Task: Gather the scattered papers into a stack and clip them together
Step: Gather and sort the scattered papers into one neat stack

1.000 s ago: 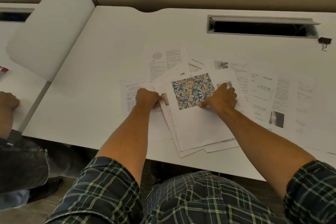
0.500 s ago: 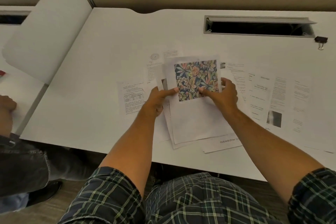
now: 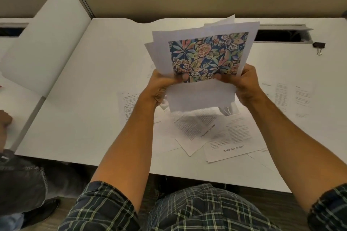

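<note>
Far left: another person's hand (image 3: 4, 119) at the frame edge, resting on the neighbouring surface; state not clear. One white divider panel (image 3: 47, 43) leans between the two surfaces.

Left hand (image 3: 162, 84) closed on the left edge of a lifted bundle of papers (image 3: 201, 93), thumb on the front. Top sheet carries one floral print (image 3: 207, 56). At least four sheet edges fan out at the bundle's far end; exact count cannot be told. Right hand (image 3: 238, 82) closed on the bundle's right edge.

Bundle is held up off the white bench (image 3: 105, 84), tilted toward the camera. Half a second ago it sat low, barely clear of the bench; a second ago it lay flat under both hands.

Loose printed sheets (image 3: 221, 137) lie on the bench below and to the right, overlapping; roughly five or six show, two marked with a web address. One cable slot (image 3: 281, 35) far right. One black binder clip (image 3: 318, 46) just beyond it, well apart from the hands.
</note>
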